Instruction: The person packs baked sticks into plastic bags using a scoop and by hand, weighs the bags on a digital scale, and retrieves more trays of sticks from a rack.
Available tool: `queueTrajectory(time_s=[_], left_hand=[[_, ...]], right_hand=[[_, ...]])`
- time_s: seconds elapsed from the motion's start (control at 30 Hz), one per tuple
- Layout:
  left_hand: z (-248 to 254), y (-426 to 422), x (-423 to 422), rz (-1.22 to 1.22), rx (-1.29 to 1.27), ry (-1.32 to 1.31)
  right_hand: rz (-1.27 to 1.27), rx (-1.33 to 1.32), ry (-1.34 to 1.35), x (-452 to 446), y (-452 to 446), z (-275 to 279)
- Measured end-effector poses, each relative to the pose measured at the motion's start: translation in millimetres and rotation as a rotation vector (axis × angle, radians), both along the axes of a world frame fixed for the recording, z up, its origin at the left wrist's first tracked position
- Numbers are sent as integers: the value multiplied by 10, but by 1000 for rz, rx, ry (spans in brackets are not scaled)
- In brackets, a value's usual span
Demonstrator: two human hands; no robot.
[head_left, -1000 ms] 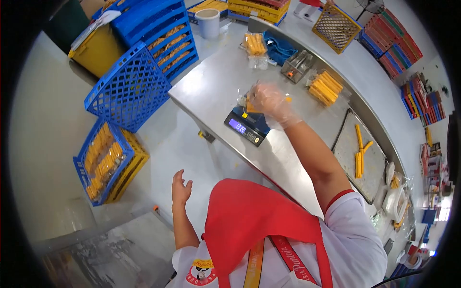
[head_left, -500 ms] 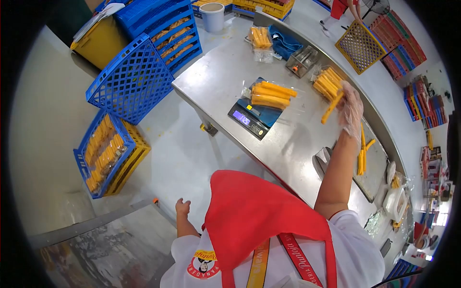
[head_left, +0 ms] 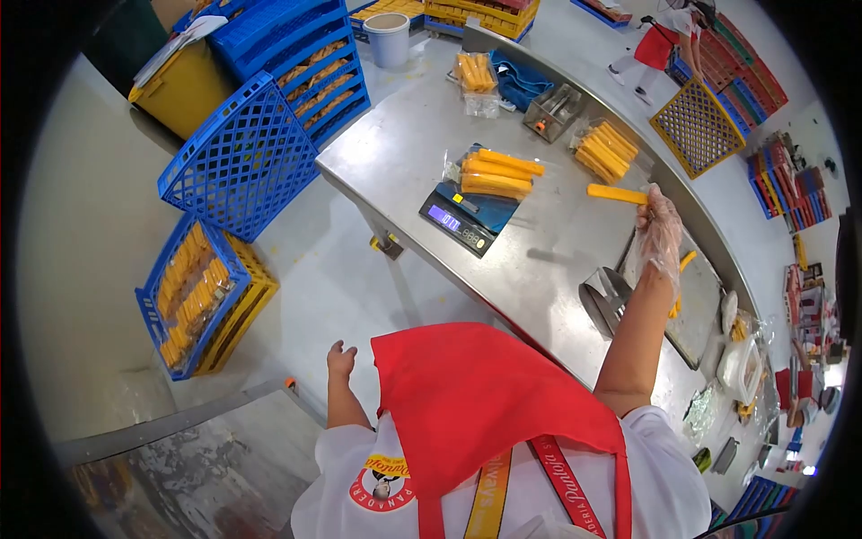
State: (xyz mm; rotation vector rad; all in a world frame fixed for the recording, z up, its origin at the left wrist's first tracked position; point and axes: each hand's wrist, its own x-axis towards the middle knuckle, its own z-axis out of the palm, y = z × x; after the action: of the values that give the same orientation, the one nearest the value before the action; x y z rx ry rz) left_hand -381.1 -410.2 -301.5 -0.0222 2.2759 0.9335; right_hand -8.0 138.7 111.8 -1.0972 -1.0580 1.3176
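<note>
My right hand (head_left: 660, 225), in a clear plastic glove, pinches one end of a yellow stick (head_left: 617, 193) above the right part of the metal table. Bare and raised over the floor at the left, my left hand (head_left: 341, 359) has its fingers apart and holds nothing. A clear bag of yellow sticks (head_left: 498, 172) rests on the digital scale (head_left: 456, 226), whose display is lit. Another bagged bundle (head_left: 606, 151) lies just beyond my right hand, and a smaller bag (head_left: 477, 72) is at the far end. On the dark tray (head_left: 696, 337) are more sticks, partly hidden by my right arm.
A metal holder (head_left: 553, 112) and blue cloth (head_left: 519, 79) sit at the table's far edge. Blue crates (head_left: 247, 157) stand left, with a crate of bagged sticks (head_left: 193, 296) on the floor. A co-worker (head_left: 664, 45) bends over a yellow crate (head_left: 698, 126) at the top right.
My right hand left the bag on the scale, took a stick near the bundle, and moved slightly nearer with it, the stick now level. My left hand has lowered. The co-worker's crate shifted right.
</note>
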Motion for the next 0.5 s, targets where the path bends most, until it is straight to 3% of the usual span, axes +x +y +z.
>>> queueTrajectory(time_s=[0.07, 0.17, 0.27, 0.3, 0.43, 0.47, 0.5], left_hand=[[432, 219, 45, 46, 22, -108], [334, 157, 58, 22, 0, -99], [345, -19, 161, 35, -75, -129], [363, -75, 208, 37, -72, -132], [548, -276, 366, 75, -192, -254], [594, -298, 390, 94, -230, -276], [624, -317, 395, 86, -236, -275]], right_hand=[[5, 15, -16, 76, 7, -69], [-59, 76, -82, 481, 159, -226], [-254, -24, -726, 1284, 293, -556], [-304, -89, -772, 1604, 367, -826], [-500, -318, -331, 2747, 726, -1982], [-488, -317, -343, 2942, 759, -2168], [-415, -274, -582, 2979, 719, -2194]])
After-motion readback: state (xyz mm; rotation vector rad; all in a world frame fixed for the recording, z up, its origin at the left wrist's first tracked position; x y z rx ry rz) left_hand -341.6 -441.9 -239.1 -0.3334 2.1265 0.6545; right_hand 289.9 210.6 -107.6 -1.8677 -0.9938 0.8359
